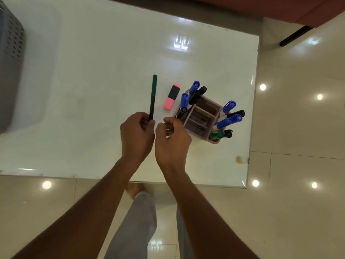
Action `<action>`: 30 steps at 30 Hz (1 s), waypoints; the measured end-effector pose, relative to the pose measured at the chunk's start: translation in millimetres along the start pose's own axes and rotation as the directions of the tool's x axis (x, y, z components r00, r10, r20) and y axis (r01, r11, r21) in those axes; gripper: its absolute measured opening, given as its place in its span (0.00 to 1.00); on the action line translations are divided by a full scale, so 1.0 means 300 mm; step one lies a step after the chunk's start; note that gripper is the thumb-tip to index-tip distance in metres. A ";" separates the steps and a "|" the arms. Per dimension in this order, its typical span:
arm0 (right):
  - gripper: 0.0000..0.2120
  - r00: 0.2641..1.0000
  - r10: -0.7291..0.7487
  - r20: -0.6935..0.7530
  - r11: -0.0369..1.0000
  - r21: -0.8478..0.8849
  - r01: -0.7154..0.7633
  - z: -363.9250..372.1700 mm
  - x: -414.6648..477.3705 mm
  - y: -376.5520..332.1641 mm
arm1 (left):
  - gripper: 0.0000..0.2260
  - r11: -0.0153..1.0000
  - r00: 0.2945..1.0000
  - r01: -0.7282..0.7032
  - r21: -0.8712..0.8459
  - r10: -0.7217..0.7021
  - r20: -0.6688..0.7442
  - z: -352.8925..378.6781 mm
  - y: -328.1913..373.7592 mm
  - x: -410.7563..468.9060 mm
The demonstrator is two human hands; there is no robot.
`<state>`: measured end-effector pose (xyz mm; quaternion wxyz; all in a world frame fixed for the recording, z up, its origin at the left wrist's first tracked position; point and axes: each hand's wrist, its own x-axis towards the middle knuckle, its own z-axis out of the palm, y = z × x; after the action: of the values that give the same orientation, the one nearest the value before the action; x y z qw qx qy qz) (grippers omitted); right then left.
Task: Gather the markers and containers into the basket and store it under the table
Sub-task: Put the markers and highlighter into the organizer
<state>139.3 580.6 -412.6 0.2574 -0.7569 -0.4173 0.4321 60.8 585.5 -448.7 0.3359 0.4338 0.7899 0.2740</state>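
Note:
My left hand [137, 136] pinches the near end of a long green and black marker [153, 96], which points away from me over the white table [93, 81]. A pink highlighter [172, 96] lies flat just right of it. Beside that stands a mauve divided pen holder [200, 118] with several blue, black and green markers sticking out. My right hand [172, 139] hovers next to the holder's left side with fingers loosely curled, holding nothing. The grey perforated basket [10, 68] sits at the table's far left edge.
The table's near edge [130, 179] and right edge [252, 109] border a glossy tiled floor. My legs and one foot [134, 191] stand below the near edge. A reddish-brown piece of furniture [270, 8] fills the top right.

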 end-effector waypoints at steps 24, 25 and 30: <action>0.06 0.831 -0.519 -0.200 0.849 -0.235 0.474 -0.234 0.037 0.002 | 0.37 0.933 0.909 -0.171 -0.317 0.274 0.315 0.079 0.161 -0.036; 0.05 0.847 -0.504 -0.170 0.855 -0.240 0.460 -0.221 0.046 0.019 | 0.35 0.926 0.911 -0.176 -0.333 0.282 0.302 0.084 0.156 -0.034; 0.09 0.932 -0.362 -0.037 0.910 -0.230 0.344 -0.193 0.062 0.061 | 0.28 0.927 0.920 -0.212 -0.310 0.296 0.258 0.095 0.120 -0.034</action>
<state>202.3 585.3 -405.7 0.2623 -0.7093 -0.5818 0.2994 104.9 597.6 -437.5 0.4700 0.5190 0.6201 0.3539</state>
